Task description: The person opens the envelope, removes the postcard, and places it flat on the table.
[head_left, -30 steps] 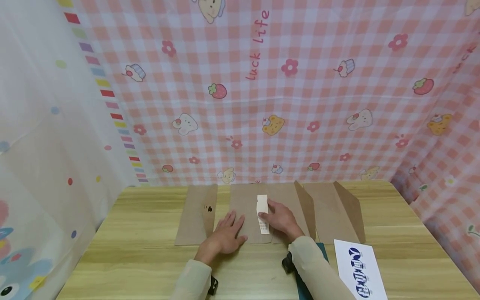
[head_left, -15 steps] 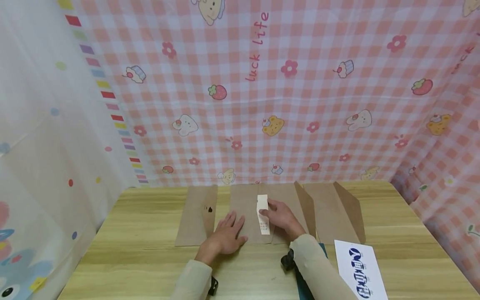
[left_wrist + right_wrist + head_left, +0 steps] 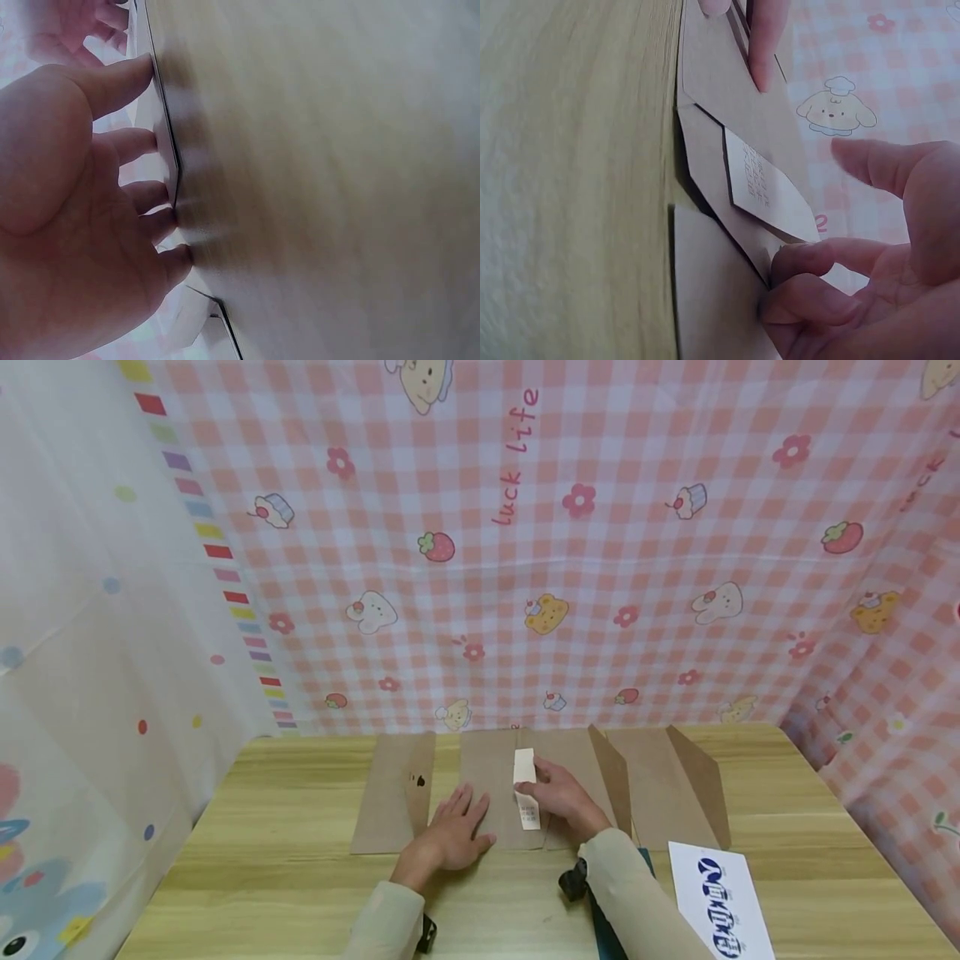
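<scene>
My left hand point(image 3: 450, 839) lies with spread fingers across the near left part of the middle kraft-paper envelope point(image 3: 480, 752). In the left wrist view the fingertips point(image 3: 178, 259) meet the table edge of the paper. A narrow white paper strip point(image 3: 528, 817) with printed text lies on the brown paper right of that hand. My right hand point(image 3: 566, 797) is over the strip, its thumb crossing it from above. The right wrist view shows the thumb point(image 3: 866, 161) raised off the strip, while the loosely bent fingers point(image 3: 802, 259) touch the paper at the strip's end.
A brown envelope point(image 3: 378, 793) with a dark mark lies at left, another point(image 3: 648, 777) with its flap unfolded at right. A white sheet point(image 3: 693, 868) with blue lettering lies at front right. Something dark teal point(image 3: 603, 931) is partly under the right forearm. Gingham cloth hangs behind.
The right thumb has shifted slightly over the strip, and the strip's lower end has moved very slightly to the right. The left hand has stayed in place.
</scene>
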### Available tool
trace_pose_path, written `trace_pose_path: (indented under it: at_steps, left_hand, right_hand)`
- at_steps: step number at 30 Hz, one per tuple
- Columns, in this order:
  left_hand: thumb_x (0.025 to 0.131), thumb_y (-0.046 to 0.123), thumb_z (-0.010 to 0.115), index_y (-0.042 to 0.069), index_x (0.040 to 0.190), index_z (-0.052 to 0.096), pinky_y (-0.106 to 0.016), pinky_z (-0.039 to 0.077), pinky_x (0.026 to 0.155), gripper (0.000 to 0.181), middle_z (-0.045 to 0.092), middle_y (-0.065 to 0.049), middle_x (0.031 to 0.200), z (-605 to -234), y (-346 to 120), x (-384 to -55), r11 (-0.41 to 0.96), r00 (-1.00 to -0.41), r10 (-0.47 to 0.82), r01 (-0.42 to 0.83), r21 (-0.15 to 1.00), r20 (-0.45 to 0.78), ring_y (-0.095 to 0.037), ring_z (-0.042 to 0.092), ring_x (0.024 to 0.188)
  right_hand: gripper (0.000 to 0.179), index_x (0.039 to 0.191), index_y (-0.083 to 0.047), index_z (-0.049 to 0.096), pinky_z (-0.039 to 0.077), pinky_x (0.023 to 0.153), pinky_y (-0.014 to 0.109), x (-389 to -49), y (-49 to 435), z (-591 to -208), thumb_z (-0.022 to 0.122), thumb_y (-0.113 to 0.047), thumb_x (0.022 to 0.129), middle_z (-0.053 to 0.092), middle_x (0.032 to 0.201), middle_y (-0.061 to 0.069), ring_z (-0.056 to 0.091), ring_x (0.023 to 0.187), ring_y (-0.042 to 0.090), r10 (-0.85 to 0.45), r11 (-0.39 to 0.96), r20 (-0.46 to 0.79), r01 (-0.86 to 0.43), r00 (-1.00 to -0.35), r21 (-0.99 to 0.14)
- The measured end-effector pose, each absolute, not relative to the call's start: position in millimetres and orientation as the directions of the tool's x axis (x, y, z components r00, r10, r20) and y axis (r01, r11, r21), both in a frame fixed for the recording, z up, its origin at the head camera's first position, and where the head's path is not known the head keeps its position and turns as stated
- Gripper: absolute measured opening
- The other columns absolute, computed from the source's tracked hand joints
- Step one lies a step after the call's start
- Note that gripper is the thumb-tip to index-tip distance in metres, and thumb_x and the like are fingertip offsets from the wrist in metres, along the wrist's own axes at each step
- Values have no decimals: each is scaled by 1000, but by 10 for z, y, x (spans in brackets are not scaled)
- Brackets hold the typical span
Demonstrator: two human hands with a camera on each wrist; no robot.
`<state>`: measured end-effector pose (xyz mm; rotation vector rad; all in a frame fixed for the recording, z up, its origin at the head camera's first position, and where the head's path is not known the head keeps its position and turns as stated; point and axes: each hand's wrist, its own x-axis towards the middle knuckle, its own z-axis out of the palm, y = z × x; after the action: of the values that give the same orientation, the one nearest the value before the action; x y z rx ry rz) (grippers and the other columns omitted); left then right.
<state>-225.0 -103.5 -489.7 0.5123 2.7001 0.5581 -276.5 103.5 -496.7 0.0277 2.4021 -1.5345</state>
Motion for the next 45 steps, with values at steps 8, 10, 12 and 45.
trace_pose_path:
  at_steps: [8,10,12,45]
  left_hand:
    - [101,37,54,6,155,31,-55,14,120,67,14,-22,164,-4893,-1028,-2247,857,-878,408,273,438,-251,-37,9,152]
    - [101,37,53,6,156,30,-55,14,121,67,13,-21,164,-4901,-1029,-2249,858,-878,406,272,436,-252,-37,9,152]
    - [101,37,54,6,156,30,-55,14,120,66,13,-21,164,-4901,-1030,-2251,859,-879,405,272,435,-252,-37,9,152]
    - [102,36,53,6,156,29,-54,13,121,66,13,-21,164,-4876,-1036,-2270,857,-873,409,269,439,-264,-36,8,152]
  right_hand:
    - [70,153,-8,37,38,108,52,-2756,1017,-4978,63,-15,88,46,147,23,46,130,34,-93,474,-209,141,-974,-869]
    - [70,153,-9,39,38,107,50,-2756,1007,-4986,63,-13,87,48,147,21,47,124,31,-84,460,-191,132,-978,-878]
    - [69,152,-12,41,38,105,49,-2755,997,-4992,62,-12,87,49,146,19,47,120,29,-76,445,-177,125,-981,-887]
    - [63,152,-11,42,41,56,27,-2764,978,-5039,64,-14,92,57,85,7,49,64,16,-28,404,-175,149,-984,-903]
